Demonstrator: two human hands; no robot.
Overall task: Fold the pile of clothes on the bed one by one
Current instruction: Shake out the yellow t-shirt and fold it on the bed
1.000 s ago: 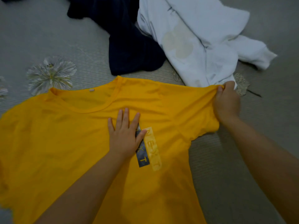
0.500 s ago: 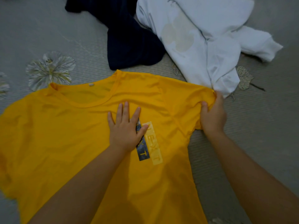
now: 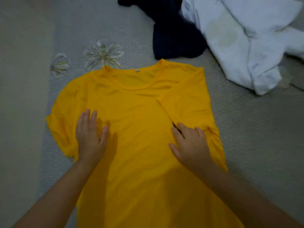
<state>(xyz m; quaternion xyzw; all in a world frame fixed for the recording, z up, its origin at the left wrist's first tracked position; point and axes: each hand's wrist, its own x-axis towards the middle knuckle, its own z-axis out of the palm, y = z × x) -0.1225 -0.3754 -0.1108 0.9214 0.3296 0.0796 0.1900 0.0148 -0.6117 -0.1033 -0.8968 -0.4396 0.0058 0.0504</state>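
Observation:
A yellow T-shirt [image 3: 139,122] lies spread on the bed, collar away from me. Its right sleeve is folded inward over the chest and covers nearly all of the printed logo. My left hand [image 3: 90,137] lies flat with straight fingers on the shirt's left chest, near the left sleeve. My right hand [image 3: 190,145] rests flat on the lower edge of the folded-in right sleeve, fingers straight. Beyond the collar lie a dark navy garment [image 3: 172,35] and a crumpled white garment [image 3: 246,43].
The grey bedspread [image 3: 256,129] has pale flower prints [image 3: 102,54] left of the collar. A plain beige strip [image 3: 21,96] runs along the left edge of the view. Bare bedspread lies right of the shirt.
My right hand carried the right sleeve inward and laid it over the chest, then flattened on it. My left hand slid from the logo to the shirt's left side.

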